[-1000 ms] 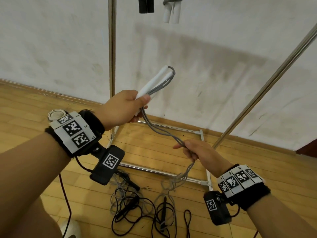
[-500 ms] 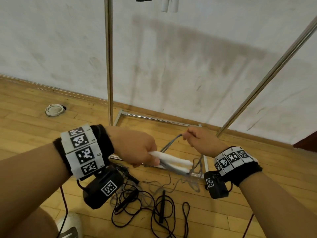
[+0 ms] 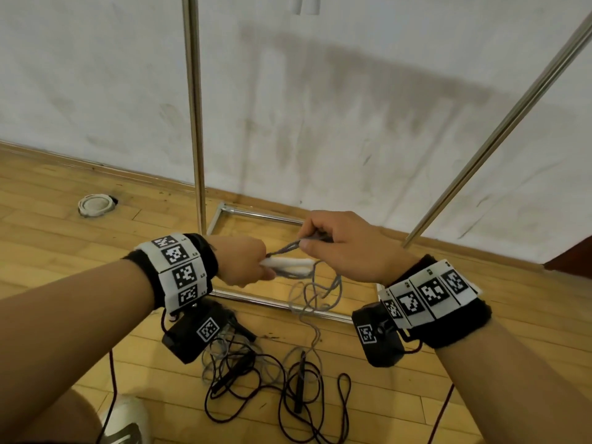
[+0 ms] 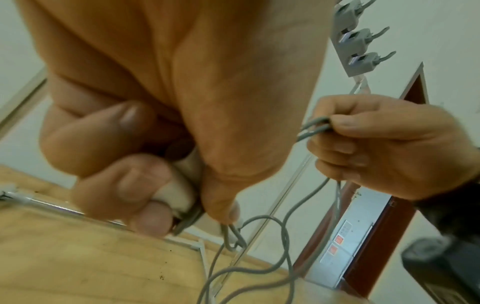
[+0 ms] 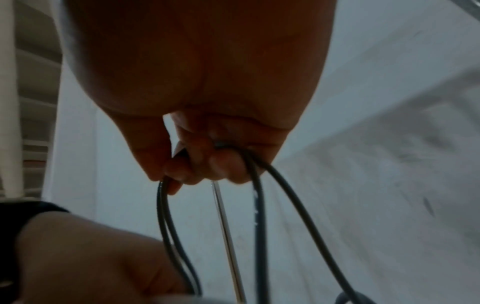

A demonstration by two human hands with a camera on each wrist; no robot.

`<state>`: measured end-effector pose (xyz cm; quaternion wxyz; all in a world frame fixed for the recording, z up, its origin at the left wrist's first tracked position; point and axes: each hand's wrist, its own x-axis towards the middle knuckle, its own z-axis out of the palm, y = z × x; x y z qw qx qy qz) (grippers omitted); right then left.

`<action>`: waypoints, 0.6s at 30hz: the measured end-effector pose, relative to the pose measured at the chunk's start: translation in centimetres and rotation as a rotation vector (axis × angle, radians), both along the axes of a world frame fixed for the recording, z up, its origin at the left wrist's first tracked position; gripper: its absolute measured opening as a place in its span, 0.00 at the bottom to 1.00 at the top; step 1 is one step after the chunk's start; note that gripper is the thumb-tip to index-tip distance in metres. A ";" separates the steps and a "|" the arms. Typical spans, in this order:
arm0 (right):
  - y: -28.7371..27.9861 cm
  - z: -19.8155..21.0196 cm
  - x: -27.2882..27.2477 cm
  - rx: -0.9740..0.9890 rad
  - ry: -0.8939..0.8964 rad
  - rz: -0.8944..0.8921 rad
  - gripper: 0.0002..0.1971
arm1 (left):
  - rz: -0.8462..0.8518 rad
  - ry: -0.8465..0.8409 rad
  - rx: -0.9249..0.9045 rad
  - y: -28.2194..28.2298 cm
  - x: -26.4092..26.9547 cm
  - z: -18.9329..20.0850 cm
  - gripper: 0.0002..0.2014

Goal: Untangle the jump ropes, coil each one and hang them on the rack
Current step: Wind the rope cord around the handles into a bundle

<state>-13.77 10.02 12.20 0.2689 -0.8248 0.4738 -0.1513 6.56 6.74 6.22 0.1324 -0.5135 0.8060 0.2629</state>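
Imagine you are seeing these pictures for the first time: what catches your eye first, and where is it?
Two hands meet mid-frame: the left hand grips the white handles, the right hand pinches the grey rope beside them. The rope's slack hangs in loose loops to the wooden floor. Below lies a black rope tangle, in front of the metal rack against the white wall.

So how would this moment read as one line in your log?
step: coiling grey rope | left hand: grips white handles | right hand: pinches rope loop
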 end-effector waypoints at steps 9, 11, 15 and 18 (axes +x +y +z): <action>1.7 -2.2 0.3 0.213 -0.039 0.025 0.09 | 0.222 0.472 -0.100 -1.6 1.2 2.0 0.11; 1.7 -2.8 -0.1 0.227 -0.050 -0.002 0.11 | 0.207 0.501 -0.131 -1.3 1.3 2.6 0.09; 1.9 -3.1 -0.1 0.154 -0.119 -0.025 0.18 | 0.166 0.483 -0.184 -0.9 1.3 3.8 0.09; 1.8 -3.5 -0.3 0.214 -0.217 -0.038 0.13 | 0.123 0.443 -0.196 -0.4 1.1 4.7 0.11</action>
